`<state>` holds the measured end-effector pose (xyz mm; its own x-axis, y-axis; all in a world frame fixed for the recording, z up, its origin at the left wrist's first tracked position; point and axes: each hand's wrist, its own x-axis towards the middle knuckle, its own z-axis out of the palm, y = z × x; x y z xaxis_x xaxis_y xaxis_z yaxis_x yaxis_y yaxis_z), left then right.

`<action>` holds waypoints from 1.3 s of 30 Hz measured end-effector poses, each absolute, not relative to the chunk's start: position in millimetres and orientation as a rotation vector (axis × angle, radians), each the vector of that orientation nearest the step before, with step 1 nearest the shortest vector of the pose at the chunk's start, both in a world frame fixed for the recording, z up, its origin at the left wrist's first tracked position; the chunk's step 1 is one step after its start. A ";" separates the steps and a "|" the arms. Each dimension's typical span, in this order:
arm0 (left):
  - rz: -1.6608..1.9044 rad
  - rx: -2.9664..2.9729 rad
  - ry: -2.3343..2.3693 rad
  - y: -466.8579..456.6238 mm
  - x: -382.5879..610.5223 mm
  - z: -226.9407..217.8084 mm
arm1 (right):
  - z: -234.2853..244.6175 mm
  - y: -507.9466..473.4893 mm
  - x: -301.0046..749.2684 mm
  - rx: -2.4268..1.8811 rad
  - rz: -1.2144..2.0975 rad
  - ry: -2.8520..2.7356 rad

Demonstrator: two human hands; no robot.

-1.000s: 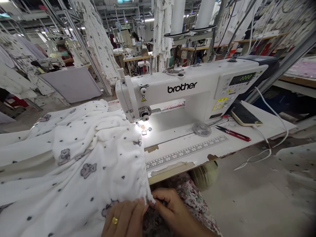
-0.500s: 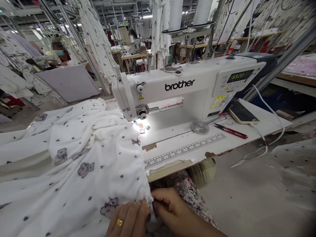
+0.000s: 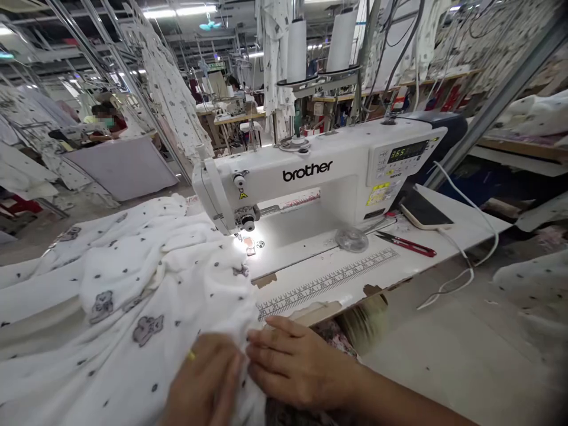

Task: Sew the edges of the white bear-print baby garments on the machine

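Observation:
A white fleece fabric (image 3: 115, 296) printed with small grey bears lies heaped over the left half of the sewing table. My left hand (image 3: 206, 384), with a gold ring, and my right hand (image 3: 295, 364) meet at its near edge by the table front. Both pinch the fabric edge with closed fingers. A white Brother sewing machine (image 3: 310, 177) stands behind, its lit needle area (image 3: 248, 242) just beyond the heap.
On the table (image 3: 465, 228) to the right lie red thread snips (image 3: 406, 244), a clear bobbin disc (image 3: 351, 239), a phone (image 3: 423, 213) with a white cable, and a printed ruler strip (image 3: 328, 284). Hanging garments and another person (image 3: 104, 121) fill the background.
Both hands have moved up and forward with the fabric edge, from below the table front to level with it. The view has tilted slightly down and right.

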<state>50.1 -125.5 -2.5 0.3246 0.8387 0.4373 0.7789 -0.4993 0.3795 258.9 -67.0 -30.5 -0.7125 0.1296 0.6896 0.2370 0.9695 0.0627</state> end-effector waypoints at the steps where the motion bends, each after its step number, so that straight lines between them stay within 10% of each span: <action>1: 0.925 2.378 1.621 -110.2 42.9 4.7 | -30.9 -63.5 256.9 -0.217 -0.197 -2.367; 18: 0.106 2.216 2.303 1.0 13.4 18.7 | 1.9 -27.5 280.2 -0.106 0.488 -2.783; 29: 0.129 2.968 1.436 17.1 13.5 8.2 | 29.0 61.1 229.1 0.371 1.494 -2.973; 39: 0.088 2.895 1.486 34.7 15.3 3.0 | -9.6 67.1 241.7 0.412 1.541 -2.616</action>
<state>15.3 34.7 3.0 0.5831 0.8062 0.0997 0.8124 -0.5782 -0.0757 241.7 67.1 -9.6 -0.9608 -0.1901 0.2017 -0.2685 0.4586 -0.8471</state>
